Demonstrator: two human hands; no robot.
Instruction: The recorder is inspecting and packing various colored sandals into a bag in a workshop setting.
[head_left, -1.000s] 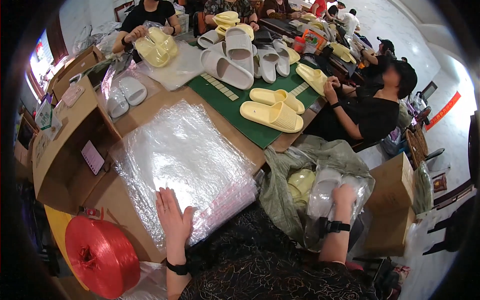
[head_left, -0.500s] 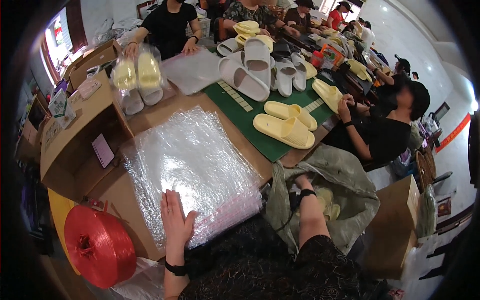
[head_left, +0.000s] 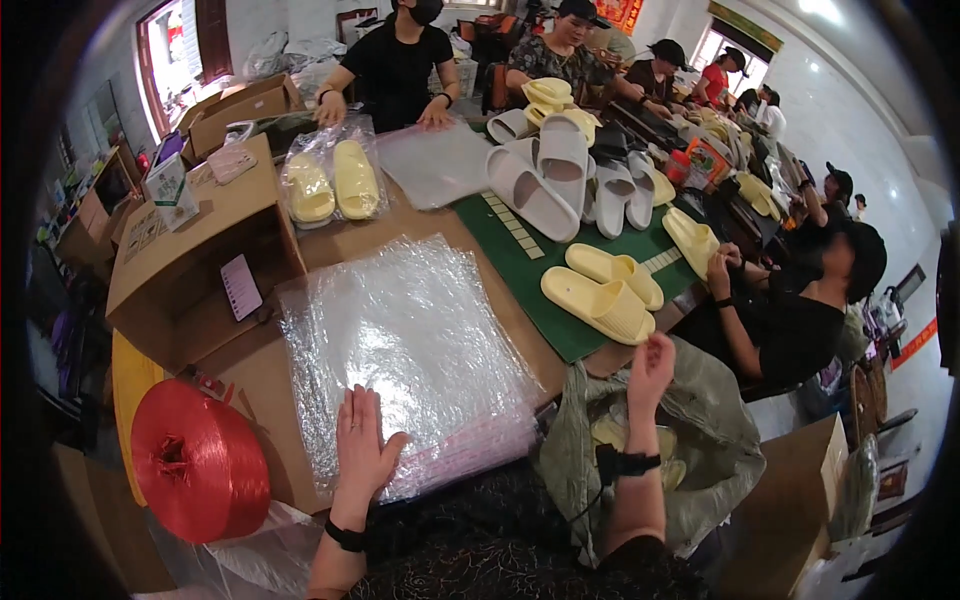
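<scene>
My left hand (head_left: 366, 440) lies flat, fingers straight, on a stack of clear plastic bags (head_left: 400, 310) with pinkish edges along the near side. My right hand (head_left: 652, 372) is above the rim of an olive-green sack (head_left: 720, 430), its bent fingers closed at the near end of a yellow slipper (head_left: 598, 304). This slipper rests on a green mat (head_left: 520, 290), alongside a second yellow slipper (head_left: 615, 272). Several yellowish pieces show inside the sack, partly covered by my right forearm.
At left are an open cardboard box (head_left: 200, 260) and a red twine roll (head_left: 200, 460). Bagged yellow slippers (head_left: 355, 180) lie beyond the stack; grey slippers (head_left: 535, 190) are heaped on the mat. A co-worker sits at right holding another yellow slipper (head_left: 690, 238); others work behind the table.
My right hand has come up out of the sack to the near yellow slipper. The left hand stays on the plastic bags. The whole view has shifted slightly.
</scene>
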